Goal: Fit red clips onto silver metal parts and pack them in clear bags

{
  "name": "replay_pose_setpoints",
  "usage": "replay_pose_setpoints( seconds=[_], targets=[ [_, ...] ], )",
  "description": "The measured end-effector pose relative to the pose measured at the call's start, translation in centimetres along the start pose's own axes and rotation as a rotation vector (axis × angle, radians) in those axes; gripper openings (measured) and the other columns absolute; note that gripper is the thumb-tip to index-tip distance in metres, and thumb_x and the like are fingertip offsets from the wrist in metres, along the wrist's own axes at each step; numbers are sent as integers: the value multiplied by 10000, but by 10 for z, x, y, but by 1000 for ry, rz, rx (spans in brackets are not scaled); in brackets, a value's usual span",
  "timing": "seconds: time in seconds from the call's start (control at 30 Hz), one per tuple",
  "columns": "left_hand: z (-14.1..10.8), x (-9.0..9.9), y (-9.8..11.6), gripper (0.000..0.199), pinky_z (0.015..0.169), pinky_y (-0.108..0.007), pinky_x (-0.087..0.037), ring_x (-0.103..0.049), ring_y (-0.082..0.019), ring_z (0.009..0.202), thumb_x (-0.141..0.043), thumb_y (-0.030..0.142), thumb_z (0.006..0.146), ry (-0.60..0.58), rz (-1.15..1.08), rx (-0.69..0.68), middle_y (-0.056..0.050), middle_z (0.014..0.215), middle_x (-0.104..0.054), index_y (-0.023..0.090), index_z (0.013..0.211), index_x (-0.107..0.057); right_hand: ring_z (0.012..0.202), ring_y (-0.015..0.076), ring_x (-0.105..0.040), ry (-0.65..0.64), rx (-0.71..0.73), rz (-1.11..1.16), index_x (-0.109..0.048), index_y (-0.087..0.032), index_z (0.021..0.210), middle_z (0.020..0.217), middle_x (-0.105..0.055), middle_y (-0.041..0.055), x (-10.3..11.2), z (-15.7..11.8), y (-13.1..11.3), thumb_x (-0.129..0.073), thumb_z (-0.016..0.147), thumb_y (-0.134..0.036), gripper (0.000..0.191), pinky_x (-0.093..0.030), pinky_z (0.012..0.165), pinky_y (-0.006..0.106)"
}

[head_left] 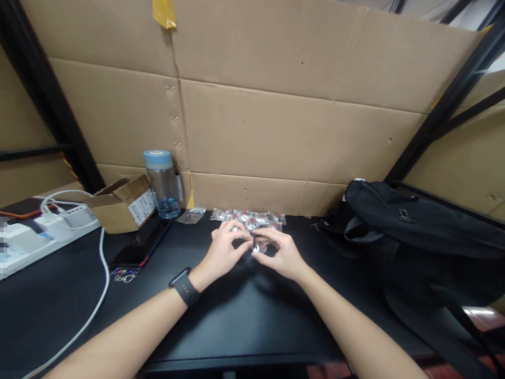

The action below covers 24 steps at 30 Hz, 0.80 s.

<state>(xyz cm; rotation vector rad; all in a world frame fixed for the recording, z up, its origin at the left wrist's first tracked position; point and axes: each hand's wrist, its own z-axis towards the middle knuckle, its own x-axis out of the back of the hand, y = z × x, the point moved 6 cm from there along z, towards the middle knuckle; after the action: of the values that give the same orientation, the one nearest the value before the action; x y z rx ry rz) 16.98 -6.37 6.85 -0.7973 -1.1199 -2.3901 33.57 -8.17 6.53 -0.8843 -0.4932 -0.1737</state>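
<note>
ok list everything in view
thin item: 1, dark, centre
plastic packets: several, clear-and-red, centre
water bottle: 1, clear-and-blue, back left
cardboard box: 1, brown, back left
tablet-like slabs: 2, dark, left
metal clasp: 1, silver, left
power strip: 1, white, left
cables: several, white, left
backpack: 1, black, right
tape pieces: several, yellow, back
cardboard wall: 1, brown, back
metal frame: 1, black, sides
desk: 1, black, below
smartwatch: 1, black, left wrist
left hand: 1, centre
right hand: 1, centre

Your view is moderately bright, with soft light seemingly from above. Your left hand (225,248) and right hand (283,256) cast blurred shadows on the counter (252,331), which carries a dull sheen. You see glints on the plastic packets (258,217), lost detail in the black backpack (428,242), and wide-angle stretching toward the edges.
</note>
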Motion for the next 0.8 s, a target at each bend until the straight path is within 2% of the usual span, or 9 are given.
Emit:
replay_pose_setpoints(
  seconds=[0.17, 0.37, 0.5, 0.63, 0.7, 0.8],
  targets=[
    [-1, -1, 4, 110, 959, -433, -374, -509, -270, 1118, -653, 340, 876, 13, 21, 17, -30, 1090, -628, 285, 862, -747, 1000, 234, -720, -2, -24, 107, -618, -224, 1272, 1239, -667, 106, -2, 0, 3, -745, 808, -275, 484, -601, 879, 367],
    [-3, 2, 8, 92, 921, -427, -344, -489, -281, 1148, -652, 295, 866, 46, 91, 2, -41, 1110, -629, 266, 848, -737, 973, 228, -726, -36, -73, 100, -630, -232, 1253, 1245, -661, 104, -2, 1, 7, -758, 808, -331, 474, -598, 870, 365],
    [-4, 5, 13, 88, 906, -424, -323, -480, -279, 1152, -650, 274, 861, 81, 158, -44, -49, 1114, -637, 259, 855, -737, 1057, 235, -682, -101, -111, 64, -579, -240, 1248, 1230, -650, 91, 2, 3, 7, -784, 791, -364, 515, -583, 841, 342],
    [-6, 5, 18, 90, 888, -417, -307, -483, -264, 1140, -651, 253, 864, 103, 185, -73, -45, 1097, -645, 260, 844, -738, 1088, 208, -608, -146, -32, -86, -624, -221, 1008, 1218, -606, 83, 6, 5, -3, -635, 923, -372, 174, -534, 880, 329],
    [-7, 4, 19, 97, 881, -414, -302, -483, -262, 1137, -650, 269, 873, 103, 193, -88, -43, 1096, -646, 265, 837, -740, 1072, 193, -594, -158, -7, -117, -617, -215, 942, 1189, -597, 80, 4, 5, -6, -519, 991, -344, 170, -505, 916, 332],
    [-7, 3, 19, 92, 875, -413, -297, -477, -269, 1146, -653, 278, 873, 70, 218, -118, -48, 1115, -646, 264, 846, -740, 1057, 186, -582, -166, 5, -142, -600, -216, 927, 1158, -587, 72, 1, 4, -6, -492, 1002, -318, 167, -486, 926, 326]
  ],
)
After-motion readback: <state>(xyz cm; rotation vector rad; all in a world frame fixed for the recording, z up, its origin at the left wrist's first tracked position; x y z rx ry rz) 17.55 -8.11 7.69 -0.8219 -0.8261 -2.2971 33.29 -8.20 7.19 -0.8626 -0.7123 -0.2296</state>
